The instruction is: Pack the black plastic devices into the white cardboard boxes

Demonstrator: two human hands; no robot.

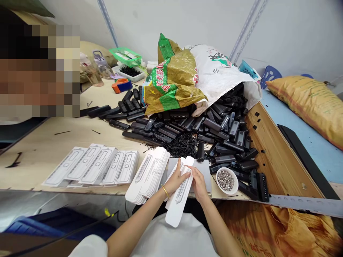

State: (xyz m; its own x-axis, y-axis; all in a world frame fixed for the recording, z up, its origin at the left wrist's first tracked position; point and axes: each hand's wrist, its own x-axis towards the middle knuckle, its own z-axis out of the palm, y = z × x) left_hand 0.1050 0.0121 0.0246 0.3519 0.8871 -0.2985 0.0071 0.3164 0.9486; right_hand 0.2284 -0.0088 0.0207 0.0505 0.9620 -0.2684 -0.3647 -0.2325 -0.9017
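A flat white printed carton (175,212) lies aslant between my hands, one end reaching down over my lap. My left hand (174,181), with a gold bangle at the wrist, has its thumb pressed on the carton's face and its index finger stretched upward. On the opposite edge, the fingers of my right hand (198,184) curl against the upper part of the carton. More white card shows behind it, partly hidden by my left hand. Close by on the left is a stack of flat cartons (147,175). Beneath my hands lies a grey sheet (207,175).
Folded white boxes (100,166) line the table's front left. Black plastic devices (166,134) spill from a white sack (211,71), around thin black pieces (182,144). A white bowl of small metal parts (227,180) stands at right. Another person sits at left.
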